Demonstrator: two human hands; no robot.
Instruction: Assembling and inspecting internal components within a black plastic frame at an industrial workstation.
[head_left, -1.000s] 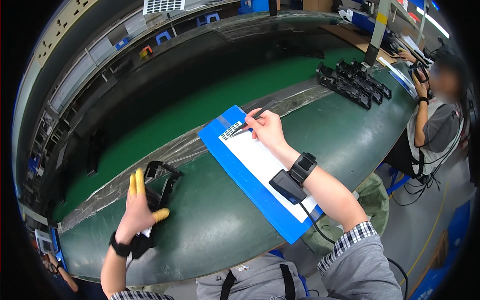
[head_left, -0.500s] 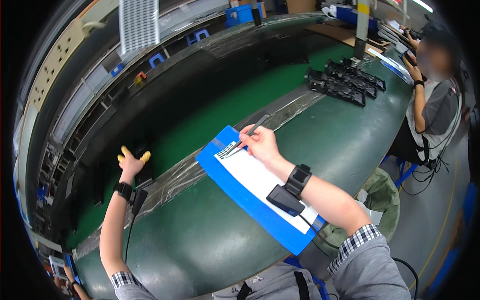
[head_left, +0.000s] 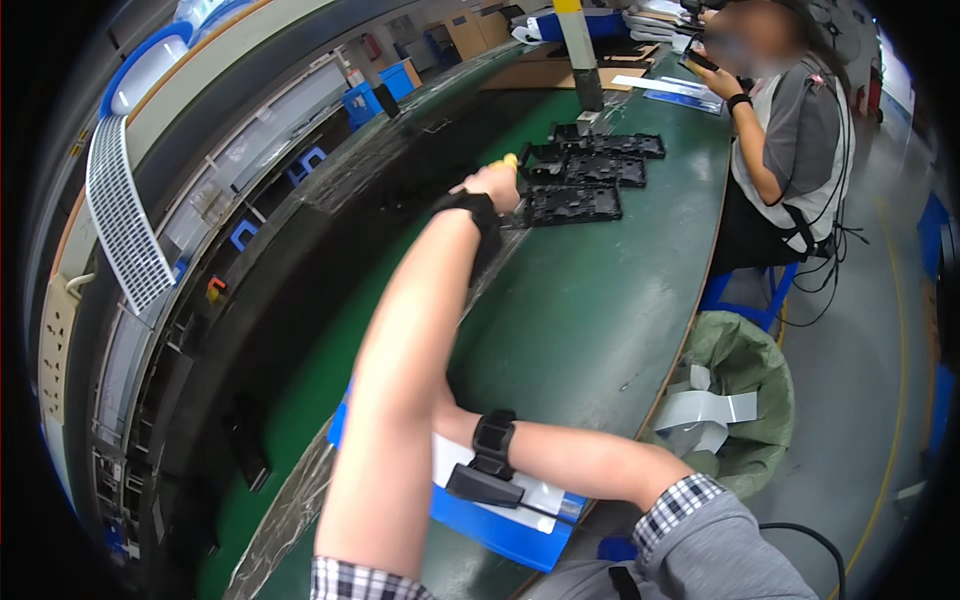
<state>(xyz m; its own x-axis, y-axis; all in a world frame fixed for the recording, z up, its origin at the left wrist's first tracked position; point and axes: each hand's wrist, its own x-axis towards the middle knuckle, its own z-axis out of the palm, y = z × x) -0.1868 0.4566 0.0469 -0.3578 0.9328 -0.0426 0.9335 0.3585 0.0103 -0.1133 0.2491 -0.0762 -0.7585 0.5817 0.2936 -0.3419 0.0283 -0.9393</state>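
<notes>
We had the left hand (head_left: 492, 186) stretched across the counter (head_left: 600, 300) to the black trays (head_left: 575, 203), grip unclear. Right hand hidden behind that arm, pinning the blue clipboard (head_left: 500, 525).

Even, bright overhead light fills the room, with soft, faint shadows on the green bench (head_left: 600, 300). Strong fisheye bending curves its edges, black vignette rings the frame, and the far end blurs slightly.
</notes>
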